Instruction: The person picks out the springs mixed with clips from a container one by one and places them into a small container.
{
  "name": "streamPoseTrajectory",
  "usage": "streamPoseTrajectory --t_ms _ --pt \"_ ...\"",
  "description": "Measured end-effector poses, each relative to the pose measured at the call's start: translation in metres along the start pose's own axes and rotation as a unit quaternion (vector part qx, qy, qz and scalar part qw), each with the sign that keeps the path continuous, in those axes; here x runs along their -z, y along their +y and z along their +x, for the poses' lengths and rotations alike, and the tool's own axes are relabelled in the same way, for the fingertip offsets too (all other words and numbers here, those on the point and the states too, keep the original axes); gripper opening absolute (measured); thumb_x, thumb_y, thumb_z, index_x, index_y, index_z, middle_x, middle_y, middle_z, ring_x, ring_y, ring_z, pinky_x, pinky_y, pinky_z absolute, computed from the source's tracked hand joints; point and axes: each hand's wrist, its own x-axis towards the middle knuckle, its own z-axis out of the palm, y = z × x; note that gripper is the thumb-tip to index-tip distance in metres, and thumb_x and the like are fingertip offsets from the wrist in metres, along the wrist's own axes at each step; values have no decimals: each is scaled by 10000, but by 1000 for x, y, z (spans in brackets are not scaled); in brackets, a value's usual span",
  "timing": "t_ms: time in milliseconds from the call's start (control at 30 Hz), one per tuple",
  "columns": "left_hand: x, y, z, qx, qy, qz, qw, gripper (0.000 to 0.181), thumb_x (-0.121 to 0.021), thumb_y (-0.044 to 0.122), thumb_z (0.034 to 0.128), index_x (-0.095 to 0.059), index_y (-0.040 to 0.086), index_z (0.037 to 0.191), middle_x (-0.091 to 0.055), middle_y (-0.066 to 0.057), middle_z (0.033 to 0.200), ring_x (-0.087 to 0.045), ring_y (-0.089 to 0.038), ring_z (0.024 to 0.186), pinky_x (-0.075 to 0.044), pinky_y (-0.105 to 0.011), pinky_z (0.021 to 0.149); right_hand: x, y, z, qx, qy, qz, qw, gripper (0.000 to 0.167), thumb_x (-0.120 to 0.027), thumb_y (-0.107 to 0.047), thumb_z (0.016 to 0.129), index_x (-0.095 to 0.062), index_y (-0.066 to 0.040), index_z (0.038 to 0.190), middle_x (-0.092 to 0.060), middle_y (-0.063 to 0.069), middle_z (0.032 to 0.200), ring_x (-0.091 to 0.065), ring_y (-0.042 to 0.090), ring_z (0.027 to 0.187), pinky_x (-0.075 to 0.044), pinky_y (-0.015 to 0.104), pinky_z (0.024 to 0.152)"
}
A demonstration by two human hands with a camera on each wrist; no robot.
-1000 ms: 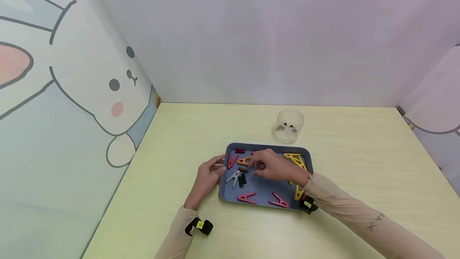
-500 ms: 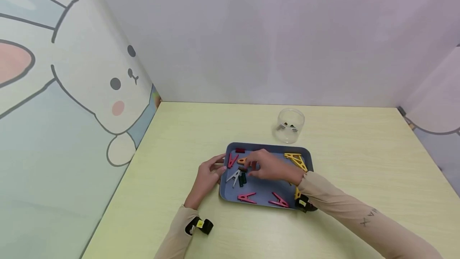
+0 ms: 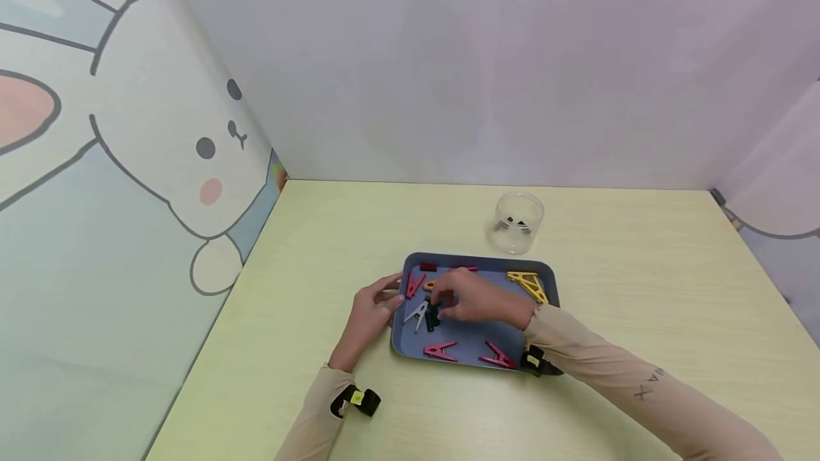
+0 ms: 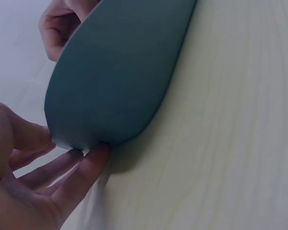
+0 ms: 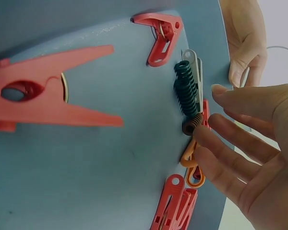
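Note:
My left hand (image 3: 374,306) grips the left rim of a blue-grey tray (image 3: 470,343), thumb on the edge; in the left wrist view its fingertips pinch the tray's rim. Inside the tray's left part, my right hand (image 3: 480,299) hovers with thumb and fingers apart. Its fingertips are beside a brown spring (image 5: 194,122), and I cannot tell if they touch it. Dark green springs (image 5: 185,88) lie next to a white clothespin (image 3: 418,314). An orange clothespin (image 5: 188,155) lies behind the fingers, partly hidden in the head view.
Red-pink clothespins (image 3: 439,352) lie along the tray's near side and far-left corner. Yellow clothespins (image 3: 528,283) are at its right end, partly covered by the right arm. A clear cup (image 3: 517,226) with small dark-marked things stands on the table (image 3: 615,269) behind the tray.
My right hand has moved left and slightly lower in the head view, from beside the orange clothespin to over the springs. The left hand has stayed on the tray rim.

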Motion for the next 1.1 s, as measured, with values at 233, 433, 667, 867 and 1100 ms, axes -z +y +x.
streamPoseTrajectory --t_ms 233,433,667,867,1100 --pt "0 1 0 -4 28 55 10000 417 -581 -32 895 -536 -31 1309 -560 -288 1180 -592 -385 1044 -520 -571 600 -2 -3 3 -156 -179 -114 9997 172 -765 -119 794 -714 -90 956 -656 0 883 -586 122 712 -479 212 626" --pt "0 2 0 27 48 91 9999 416 -582 -29 895 -540 -25 1308 -564 -286 1182 -593 -383 1043 -523 -567 606 -3 -6 6 -336 -294 -312 9985 164 -765 -103 787 -723 -96 945 -654 -7 870 -575 139 702 -471 210 612" --pt "0 1 1 45 38 46 10000 418 -583 -32 893 -540 -24 1308 -565 -285 1181 -592 -383 1043 -522 -573 606 -5 -6 8 -297 -288 -479 9980 140 -759 -84 786 -736 -98 923 -656 -22 856 -557 117 692 -465 218 605" --pt "0 0 2 77 29 -14 10000 421 -586 -33 891 -541 -22 1309 -567 -280 1182 -597 -375 1039 -527 -561 598 -6 -6 10 -168 -413 -421 9981 162 -748 -7 770 -736 -78 914 -654 -18 857 -557 117 700 -470 210 619" --pt "0 0 3 108 16 -48 9999 421 -588 -32 891 -542 -21 1309 -569 -281 1181 -599 -373 1033 -524 -568 597 -6 -6 12 -206 -536 -487 9972 211 -755 28 752 -734 -68 939 -653 4 863 -553 126 711 -473 214 643"
